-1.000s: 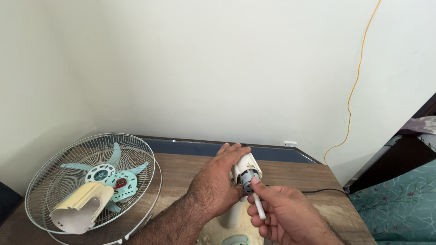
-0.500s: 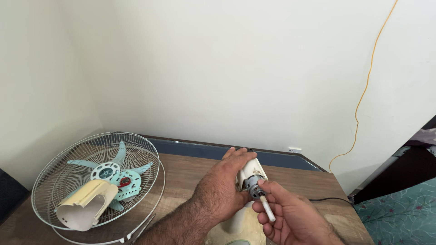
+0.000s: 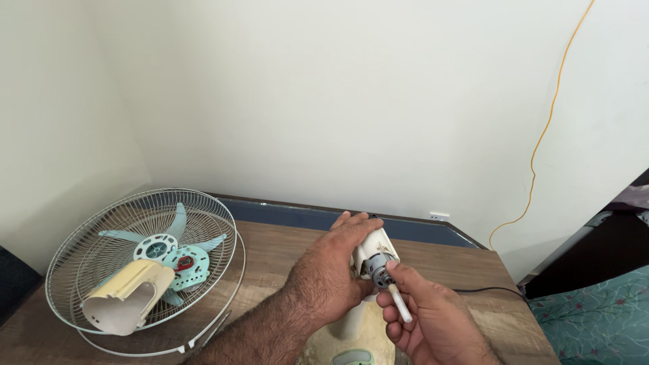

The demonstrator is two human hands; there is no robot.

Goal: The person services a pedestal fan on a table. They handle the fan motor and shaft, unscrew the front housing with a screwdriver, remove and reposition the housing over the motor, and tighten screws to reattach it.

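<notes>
Both hands are working the cream plastic fan motor housing (image 3: 374, 251): the left hand (image 3: 329, 276) is clasping it steady, while the right hand (image 3: 426, 318) is pinching a thin white rod (image 3: 400, 303) at the shaft. At nine o'clock on the wooden desk (image 3: 270, 260), the round wire fan guard (image 3: 145, 260) is cradling the pale green blades (image 3: 162, 247) and a cream cover (image 3: 128, 304).

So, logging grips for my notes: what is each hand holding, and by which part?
Left hand wraps the fan motor head around its body; right hand pinches a thin white stick mid-length.
</notes>
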